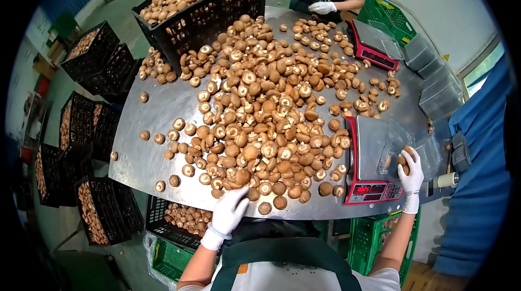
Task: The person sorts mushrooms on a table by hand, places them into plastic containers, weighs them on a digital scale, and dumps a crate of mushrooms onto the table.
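My left hand (228,214), in a white glove, is at the near edge of the metal table with its fingers stretched out beside the brown mushrooms (266,150). I see nothing held in it. On the right, my gloved right hand (412,174) is closed around a few mushrooms (405,160). It is above the right side of the red scale (374,190), by a clear plastic tray (393,147) lying on the weighing plate. At least one mushroom (387,161) shows in that tray. The scale's red display is lit.
A black crate (211,17) full of mushrooms stands on the table (146,163) at the back left. Across from me is a co-worker in white gloves (322,8), near a second red scale (374,47). Clear trays (440,93) are stacked right. Black crates (103,212) fill the left floor.
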{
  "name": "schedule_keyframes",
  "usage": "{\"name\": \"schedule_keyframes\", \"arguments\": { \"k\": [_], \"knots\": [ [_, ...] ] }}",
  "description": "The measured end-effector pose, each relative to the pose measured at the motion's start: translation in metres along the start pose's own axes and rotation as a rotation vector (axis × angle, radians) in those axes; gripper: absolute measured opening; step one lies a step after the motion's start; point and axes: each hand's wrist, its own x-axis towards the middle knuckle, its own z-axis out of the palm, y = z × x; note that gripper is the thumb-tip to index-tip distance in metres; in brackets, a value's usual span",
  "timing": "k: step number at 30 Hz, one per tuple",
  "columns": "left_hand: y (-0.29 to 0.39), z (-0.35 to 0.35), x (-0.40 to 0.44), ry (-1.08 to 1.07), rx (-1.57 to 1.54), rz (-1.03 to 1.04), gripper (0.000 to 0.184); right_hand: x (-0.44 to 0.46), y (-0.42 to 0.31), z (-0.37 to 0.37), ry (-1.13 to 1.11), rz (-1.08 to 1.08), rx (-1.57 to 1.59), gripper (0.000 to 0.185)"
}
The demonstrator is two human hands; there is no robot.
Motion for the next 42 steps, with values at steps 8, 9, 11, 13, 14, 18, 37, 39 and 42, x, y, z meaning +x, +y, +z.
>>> {"name": "schedule_keyframes", "arguments": {
  "k": [8, 9, 11, 13, 14, 18, 37, 39, 42],
  "knots": [
    [-0.033, -0.007, 0.017, 0.255, 0.186, -0.145, 0.046, 0.016, -0.069, 0.038, 0.177, 0.014, 0.352, 0.011],
    [-0.032, -0.004, 0.023, 0.217, 0.236, -0.091, 0.052, 0.020, -0.106, 0.049, 0.118, -0.048, 0.417, 0.011],
    [-0.024, 0.001, 0.035, 0.060, 0.340, -0.051, 0.066, 0.018, -0.181, 0.078, -0.110, -0.101, 0.595, 0.014],
    [-0.037, 0.020, 0.036, 0.028, 0.388, -0.026, 0.066, 0.011, -0.235, 0.129, -0.214, -0.404, 0.706, 0.022],
    [-0.044, 0.026, 0.036, 0.037, 0.390, -0.020, 0.065, 0.006, -0.262, 0.145, -0.374, -0.403, 0.745, 0.029],
    [-0.052, 0.020, 0.029, 0.095, 0.161, -0.049, 0.062, -0.024, -0.311, 0.242, -0.298, -0.761, 0.359, 0.034],
    [-0.059, -0.015, 0.009, -0.144, -1.334, -0.573, 0.041, -0.047, -0.346, 0.215, -1.211, -0.389, 1.201, 0.040],
    [-0.062, -0.036, -0.004, -0.297, -1.044, -0.496, 0.038, -0.052, -0.340, 0.205, -1.365, -0.295, 1.277, 0.037],
    [-0.071, -0.064, -0.035, -0.557, -0.998, -0.389, 0.036, -0.047, -0.321, 0.181, -1.613, 0.017, 1.219, 0.039]
  ]
}}
